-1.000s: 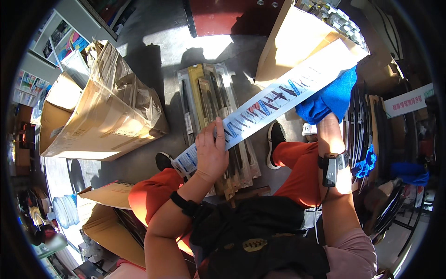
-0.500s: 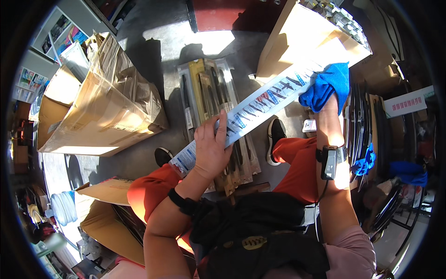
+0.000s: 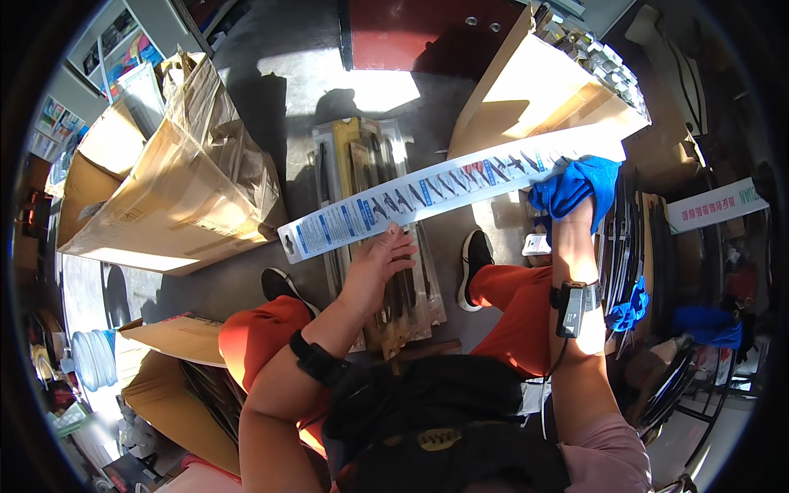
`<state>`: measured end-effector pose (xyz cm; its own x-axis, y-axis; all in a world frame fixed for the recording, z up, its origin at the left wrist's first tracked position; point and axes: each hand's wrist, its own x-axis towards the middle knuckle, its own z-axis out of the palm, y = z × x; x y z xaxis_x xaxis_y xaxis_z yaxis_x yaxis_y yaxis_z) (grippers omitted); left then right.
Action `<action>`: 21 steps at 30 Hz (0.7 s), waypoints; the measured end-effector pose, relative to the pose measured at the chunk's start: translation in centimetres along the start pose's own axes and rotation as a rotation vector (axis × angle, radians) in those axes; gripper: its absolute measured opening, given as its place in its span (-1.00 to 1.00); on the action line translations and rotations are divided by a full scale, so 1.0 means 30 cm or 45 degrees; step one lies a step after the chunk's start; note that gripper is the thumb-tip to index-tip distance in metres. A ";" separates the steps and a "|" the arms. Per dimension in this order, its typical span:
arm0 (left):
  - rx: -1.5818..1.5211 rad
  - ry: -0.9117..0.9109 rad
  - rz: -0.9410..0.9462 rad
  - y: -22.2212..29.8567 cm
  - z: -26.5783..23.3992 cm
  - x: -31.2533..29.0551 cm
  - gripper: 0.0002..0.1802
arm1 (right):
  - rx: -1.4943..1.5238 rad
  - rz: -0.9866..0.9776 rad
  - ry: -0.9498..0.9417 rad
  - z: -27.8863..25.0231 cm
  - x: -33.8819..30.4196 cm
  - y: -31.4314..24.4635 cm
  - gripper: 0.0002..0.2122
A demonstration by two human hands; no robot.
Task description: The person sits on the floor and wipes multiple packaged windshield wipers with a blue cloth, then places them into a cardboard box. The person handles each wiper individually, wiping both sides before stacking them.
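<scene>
Harsh sunlight; package [image 3: 452,182] overexposed at right; crisp shadows on floor [image 3: 374,89]; rim dark, bent.

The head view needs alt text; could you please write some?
A person's left hand touches a long, flat printed package; a blue cloth hides the right hand near the package's right end. Long clear packs lie on the floor below.

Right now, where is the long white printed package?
In the head view, the package slants across the centre, the left hand at its lower edge, a crumpled blue cloth near its right end.
</scene>
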<state>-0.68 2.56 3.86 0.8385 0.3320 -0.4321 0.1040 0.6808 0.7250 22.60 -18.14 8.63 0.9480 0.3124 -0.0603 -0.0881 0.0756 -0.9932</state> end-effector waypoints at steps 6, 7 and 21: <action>-0.562 0.053 0.314 0.093 -0.023 0.124 -0.50 | -0.034 -0.042 -0.095 0.061 -0.065 -0.020 -0.77; -0.593 0.078 0.370 0.114 -0.038 0.146 -0.52 | -0.041 -0.045 -0.116 0.076 -0.076 -0.024 -0.78; -0.232 0.425 0.806 0.253 -0.068 0.168 -0.77 | -0.104 -0.086 -0.296 0.157 -0.163 -0.024 -0.81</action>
<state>3.24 10.72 6.09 0.4984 0.8583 -0.1221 -0.4605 0.3814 0.8015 16.59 -15.25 10.12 0.8543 0.5194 0.0218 0.0072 0.0300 -0.9995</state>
